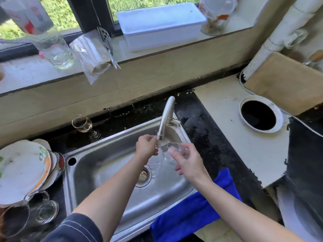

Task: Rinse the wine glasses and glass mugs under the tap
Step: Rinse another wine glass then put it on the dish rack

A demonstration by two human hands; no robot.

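The sink (pixel 104 172) carries the work at its back right corner, where the tap (pixel 166 117) pours onto a glass (pixel 170 152) lying on its side, long axis left to right. The right hand (pixel 189 165) cups the bowl; the left hand (pixel 146 146) pinches the end nearer the spout. More glasses (pixel 43 210) wait off the front left corner, nearer the left hand.

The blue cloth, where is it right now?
In the head view, the blue cloth drapes over the sink front right edge, below the right hand and right forearm.
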